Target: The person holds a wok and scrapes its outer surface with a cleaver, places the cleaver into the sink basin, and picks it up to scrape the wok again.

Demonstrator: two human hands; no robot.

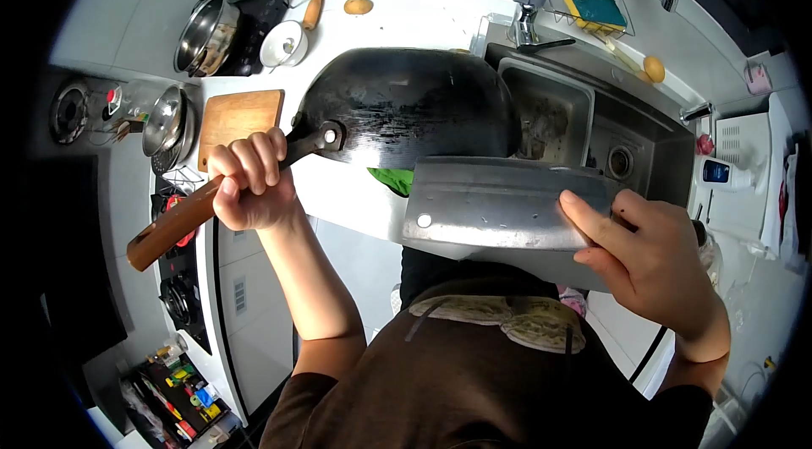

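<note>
My left hand (254, 180) is wrapped round the wooden handle of a large black wok (406, 102), which is raised with its dark outer side showing. A broad steel cleaver (499, 205) lies flat across my front, below the wok's edge. My right hand (647, 254) grips the cleaver at its right end, with a finger along the blade; most of its handle is hidden by the hand. Something green (392, 179) shows under the wok, partly covered.
A double sink (550, 111) with a tap (526, 22) is at the right. A cutting board (241, 117), a white bowl (284, 45) and a steel pot (207, 35) stand at the left. Behind are a rolling pin (315, 9) and a potato (359, 6). A sponge (596, 11) sits in a rack.
</note>
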